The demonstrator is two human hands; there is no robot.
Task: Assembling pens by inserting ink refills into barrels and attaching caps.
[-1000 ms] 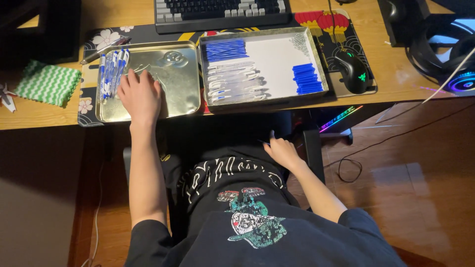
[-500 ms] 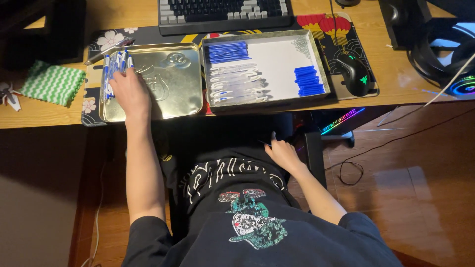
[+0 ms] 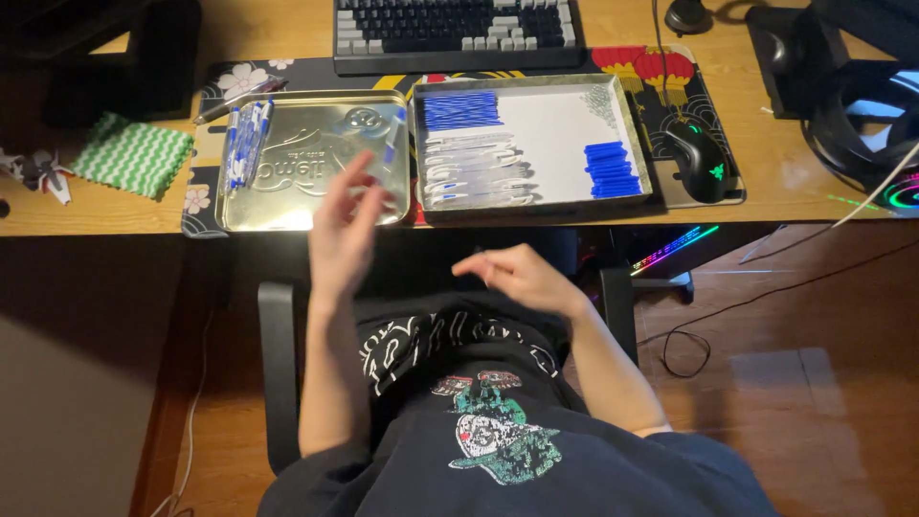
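Note:
My left hand [image 3: 345, 230] is raised in front of the desk edge, blurred, fingers apart, with nothing seen in it. It hovers just before the gold metal tray [image 3: 287, 206]. Several blue-and-white pens [image 3: 244, 144] lie along that tray's left side. My right hand [image 3: 522, 278] floats over my lap below the desk, fingers loosely stretched to the left, nothing visible in it. A second tray [image 3: 632, 134] to the right holds blue caps [image 3: 461, 108], white pen barrels [image 3: 474, 170] and a pile of small blue parts [image 3: 608, 168].
A keyboard [image 3: 455, 29] lies behind the trays. A black mouse [image 3: 699, 158] sits on the patterned desk mat at the right, with a headset [image 3: 862, 124] beyond it. A green-and-white cloth [image 3: 134, 153] lies at the left. Chair armrests flank my lap.
My left hand has lifted off the gold tray and drawn back toward me. My right hand has risen from my lap and moved left.

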